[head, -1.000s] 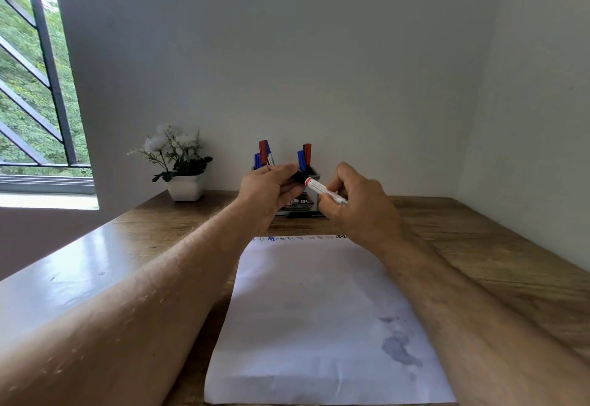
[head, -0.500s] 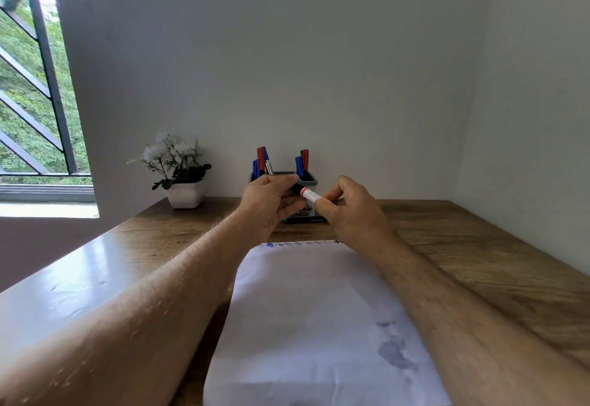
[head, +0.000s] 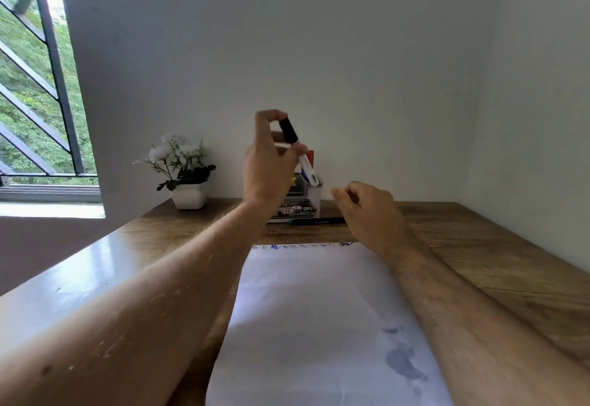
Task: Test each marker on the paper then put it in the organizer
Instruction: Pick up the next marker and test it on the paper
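Head view: a black-capped marker (head: 295,147) is pinched in the left hand (head: 268,163), right above the organizer (head: 314,196). Its long body is tilted, cap up and far end down toward the organizer's open top. The left grip is narrow around it. The right hand (head: 370,211) is held loose, with nothing in it, just beside the organizer. The paper (head: 319,310) is lying in front of the organizer on the tabletop (head: 479,246).

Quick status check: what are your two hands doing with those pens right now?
Left hand grips black-capped marker above organizer. Right hand loose, holds nothing. One pen lies on desk.
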Tool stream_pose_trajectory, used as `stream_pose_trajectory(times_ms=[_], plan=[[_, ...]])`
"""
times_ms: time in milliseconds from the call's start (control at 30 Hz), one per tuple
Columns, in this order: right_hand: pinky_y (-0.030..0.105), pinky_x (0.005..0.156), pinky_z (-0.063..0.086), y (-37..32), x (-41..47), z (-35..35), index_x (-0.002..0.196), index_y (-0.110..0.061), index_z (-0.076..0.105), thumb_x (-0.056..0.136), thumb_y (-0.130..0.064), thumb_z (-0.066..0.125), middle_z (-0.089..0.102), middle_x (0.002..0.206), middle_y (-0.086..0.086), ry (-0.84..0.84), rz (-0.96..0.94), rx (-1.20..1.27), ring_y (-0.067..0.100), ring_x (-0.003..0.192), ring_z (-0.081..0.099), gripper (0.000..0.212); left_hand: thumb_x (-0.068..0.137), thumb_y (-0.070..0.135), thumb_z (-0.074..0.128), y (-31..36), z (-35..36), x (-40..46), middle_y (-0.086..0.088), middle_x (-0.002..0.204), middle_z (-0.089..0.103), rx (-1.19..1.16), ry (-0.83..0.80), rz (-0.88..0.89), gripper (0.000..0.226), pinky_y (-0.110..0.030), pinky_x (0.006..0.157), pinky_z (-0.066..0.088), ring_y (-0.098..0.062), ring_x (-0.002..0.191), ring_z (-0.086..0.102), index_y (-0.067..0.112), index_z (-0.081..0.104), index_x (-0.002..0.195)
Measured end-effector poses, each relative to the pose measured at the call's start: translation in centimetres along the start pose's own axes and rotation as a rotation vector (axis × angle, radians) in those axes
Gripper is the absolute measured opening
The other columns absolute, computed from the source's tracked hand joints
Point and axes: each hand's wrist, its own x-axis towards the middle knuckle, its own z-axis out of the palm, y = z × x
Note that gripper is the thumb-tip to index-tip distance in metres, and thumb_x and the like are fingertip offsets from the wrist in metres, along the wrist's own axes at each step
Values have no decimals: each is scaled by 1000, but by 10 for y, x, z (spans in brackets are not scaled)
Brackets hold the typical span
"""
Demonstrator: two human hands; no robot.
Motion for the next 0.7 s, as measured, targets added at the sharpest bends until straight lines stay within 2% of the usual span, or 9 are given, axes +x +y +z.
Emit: stream_pose_trajectory(times_ms=[67,100,233,300,400,467,533,600,700], plan=[[19,49,34,1,1,2,72,-22,55,101,-41,49,54,62,-4,-27,-14,-22,7,53,46,36,87,11,73,1,7,11,1,97,69,75,10,86,49,-12,59,53,-5,73,70,24,42,123],[22,50,35,1,2,3,71,-20,55,101,-43,49,54,62,-4,-32,-16,-28,8,53,46,38,88,12,72,0,11,16,1,99,68,118,4,119,47,-13,59,53,-4,73,69,23,42,123],[24,53,34,0,5,5,66,-23,52,100,-47,48,53,61,-5,-52,-11,-77,7,54,46,42,89,13,70,-16,25,30,-5,105,69,268,-14,178,45,-37,72,60,-13,76,70,23,40,122],[24,51,31,-1,5,4,61,-24,49,99,-48,49,51,59,-7,-54,-7,-99,6,52,45,44,89,14,70,-23,30,32,-7,105,69,342,-37,178,46,-45,76,59,-20,80,69,25,39,122],[24,48,27,-2,5,4,57,-25,45,98,-47,52,46,53,-10,-53,-8,-91,5,48,42,48,91,15,68,-34,34,32,-9,107,69,440,-101,149,46,-37,73,57,-22,81,67,22,40,128],[26,48,28,-2,7,6,54,-24,43,98,-47,53,45,52,-9,-54,-15,-85,6,46,41,50,93,15,66,-40,36,32,-7,105,70,496,-138,138,46,-28,66,50,-15,75,63,20,41,131],[26,49,29,0,8,7,54,-22,43,97,-49,53,45,52,-6,-59,-25,-83,9,47,41,51,93,15,66,-45,39,34,-5,101,72,554,-200,120,47,-24,64,46,-10,71,60,23,41,132],[27,49,30,2,10,9,53,-21,44,96,-50,53,46,52,-4,-59,-37,-84,11,47,42,53,92,15,67,-48,42,36,-6,101,73,612,-275,97,49,-25,65,50,-11,72,64,25,43,133],[28,49,34,6,12,12,57,-15,53,95,-54,52,50,53,-1,-54,-35,-97,15,49,45,54,88,20,73,-50,46,39,-13,109,71,730,-343,81,52,-35,76,59,-23,86,69,23,49,134]])
